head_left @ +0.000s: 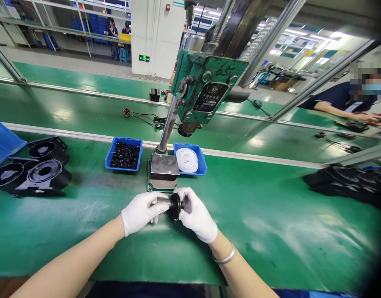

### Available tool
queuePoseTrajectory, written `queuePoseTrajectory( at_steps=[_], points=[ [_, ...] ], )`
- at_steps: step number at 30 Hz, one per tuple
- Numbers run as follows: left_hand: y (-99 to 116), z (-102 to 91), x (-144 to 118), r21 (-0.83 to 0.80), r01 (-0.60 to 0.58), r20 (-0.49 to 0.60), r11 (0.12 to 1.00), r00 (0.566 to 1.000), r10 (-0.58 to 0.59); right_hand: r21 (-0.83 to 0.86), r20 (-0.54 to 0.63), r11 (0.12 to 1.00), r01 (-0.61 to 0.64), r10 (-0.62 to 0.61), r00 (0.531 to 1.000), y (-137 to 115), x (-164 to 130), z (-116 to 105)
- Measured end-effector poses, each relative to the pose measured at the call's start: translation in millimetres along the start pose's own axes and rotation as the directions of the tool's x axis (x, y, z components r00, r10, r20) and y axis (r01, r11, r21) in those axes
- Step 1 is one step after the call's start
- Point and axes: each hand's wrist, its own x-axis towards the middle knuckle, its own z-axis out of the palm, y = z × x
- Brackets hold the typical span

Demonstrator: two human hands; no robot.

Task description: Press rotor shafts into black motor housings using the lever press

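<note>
Both of my hands wear white gloves and meet just in front of the press base (164,174). My left hand (143,211) is closed around a silvery metal piece that looks like a shaft or tool end. Fingers of my right hand (196,213) grip a black round flanged part (175,206), held on edge, with its disc between the two hands. The metal piece meets the black part at its left side; whether they are joined I cannot tell. Above stands the green press head (209,89), its ram over the steel block (164,164).
A blue bin of small black parts (125,155) stands left of the press, a blue bin of white rings (188,160) right of it. Black housings (38,171) lie at left, more dark housings (348,184) at right. Across the bench a co-worker's hands (368,118) handle parts.
</note>
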Motion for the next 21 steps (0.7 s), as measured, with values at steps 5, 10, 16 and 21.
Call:
queuePoseTrajectory(
  at_steps=[5,10,16,21],
  points=[
    [0.3,-0.7,-0.5,-0.007,0.002,-0.027,1.000,1.000,-0.002,0.237,0.175,0.947,-0.214,0.175,0.969,0.3,-0.3,-4.6],
    [-3.1,1.6,0.2,-0.018,-0.010,-0.026,1.000,1.000,0.009,0.164,0.113,0.979,-0.125,0.107,0.988,2.4,-1.2,-2.5],
    [-4.2,1.7,-1.5,-0.040,0.009,-0.012,0.999,1.000,-0.009,0.191,0.127,0.967,-0.168,0.145,0.981,3.3,-2.1,-2.0],
    [-6.0,2.6,-3.3,-0.003,-0.002,-0.004,1.000,1.000,0.002,0.182,0.169,0.966,-0.182,0.152,0.974,-2.2,-0.5,-0.5]
  ],
)
